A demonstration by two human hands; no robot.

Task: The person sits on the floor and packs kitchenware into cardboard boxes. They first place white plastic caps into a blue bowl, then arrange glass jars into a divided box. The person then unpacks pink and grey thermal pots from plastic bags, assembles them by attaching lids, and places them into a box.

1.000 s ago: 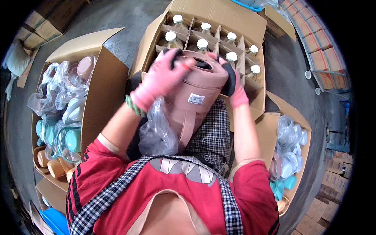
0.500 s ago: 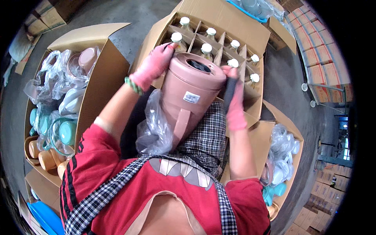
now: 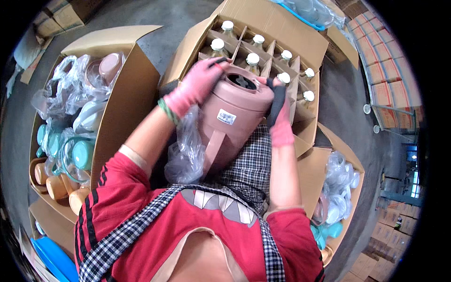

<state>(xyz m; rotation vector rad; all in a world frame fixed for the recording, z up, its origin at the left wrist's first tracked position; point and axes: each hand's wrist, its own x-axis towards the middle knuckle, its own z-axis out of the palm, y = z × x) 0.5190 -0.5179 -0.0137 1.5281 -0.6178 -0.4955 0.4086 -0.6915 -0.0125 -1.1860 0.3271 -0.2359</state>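
Note:
A dusty-pink plastic jug [image 3: 228,113] leans upright in front of me against my checked apron. A handle, a small white label and a dark round opening in the lid [image 3: 242,81] show on it. My left hand [image 3: 199,81], in a pink glove with black fingertips, is closed over the lid's left edge. My right hand [image 3: 278,105], gloved in pink and black, grips the rim on the right. Some of its fingers are hidden behind the jug. A crumpled clear plastic bag [image 3: 185,157] hangs at the jug's lower left.
Beyond the jug stands a divided carton [image 3: 263,21] of white-capped clear bottles [image 3: 252,61]. An open carton [image 3: 123,103] of bagged pink, teal and orange plasticware is on the left. Another carton [image 3: 347,162] with bagged plasticware stands at right. Stacked boxes [image 3: 387,89] line the far right.
My left hand has moved right, further over the lid. The jug has turned slightly, and my right hand has shifted a little along the rim.

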